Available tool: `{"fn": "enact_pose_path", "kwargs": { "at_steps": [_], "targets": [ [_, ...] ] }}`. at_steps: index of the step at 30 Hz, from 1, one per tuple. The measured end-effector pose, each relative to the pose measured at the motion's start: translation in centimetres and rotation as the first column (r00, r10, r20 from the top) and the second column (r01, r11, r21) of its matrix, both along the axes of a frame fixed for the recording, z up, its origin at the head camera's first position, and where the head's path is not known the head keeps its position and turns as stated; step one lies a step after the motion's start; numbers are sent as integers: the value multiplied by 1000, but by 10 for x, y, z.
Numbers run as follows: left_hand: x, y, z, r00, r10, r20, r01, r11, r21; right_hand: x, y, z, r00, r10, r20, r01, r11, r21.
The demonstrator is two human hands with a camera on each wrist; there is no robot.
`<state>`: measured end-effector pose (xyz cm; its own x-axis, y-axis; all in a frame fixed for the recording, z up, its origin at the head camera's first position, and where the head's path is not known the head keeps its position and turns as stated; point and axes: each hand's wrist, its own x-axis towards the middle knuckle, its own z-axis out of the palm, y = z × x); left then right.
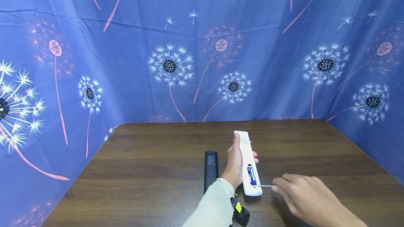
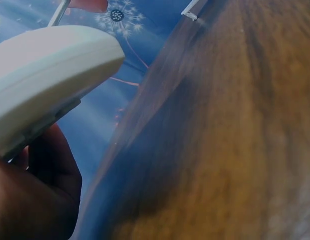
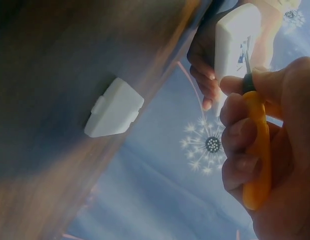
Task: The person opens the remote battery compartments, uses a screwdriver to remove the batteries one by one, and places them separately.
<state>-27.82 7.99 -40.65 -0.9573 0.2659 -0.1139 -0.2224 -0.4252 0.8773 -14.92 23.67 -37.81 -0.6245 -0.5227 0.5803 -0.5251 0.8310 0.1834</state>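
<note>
My left hand (image 1: 234, 162) grips a white remote control (image 1: 246, 153), its back turned up and its battery compartment uncovered. Blue batteries (image 1: 251, 176) lie inside that compartment. In my right hand (image 1: 304, 192) is a screwdriver with an orange handle (image 3: 257, 150), held in curled fingers. Its thin metal shaft (image 1: 266, 186) reaches left to the lower end of the compartment; whether the tip touches a battery I cannot tell. The left wrist view shows the remote's rounded end close up, with left-hand fingers curled beneath it.
A black remote control (image 1: 211, 169) lies on the brown wooden table (image 1: 151, 164), left of my left hand. The right wrist view has a white battery cover (image 3: 114, 109) on the tabletop. Blue dandelion-patterned cloth (image 1: 195, 108) hangs behind the table and at both sides.
</note>
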Motion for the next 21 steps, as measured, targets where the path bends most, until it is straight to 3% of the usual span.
{"fn": "enact_pose_path", "kwargs": {
  "at_steps": [21],
  "targets": [
    [1,0,1,1000,14,-11,-14,999,-38,-2,4,-11,1000,8,-4,-8,1000,-16]
  ]
}}
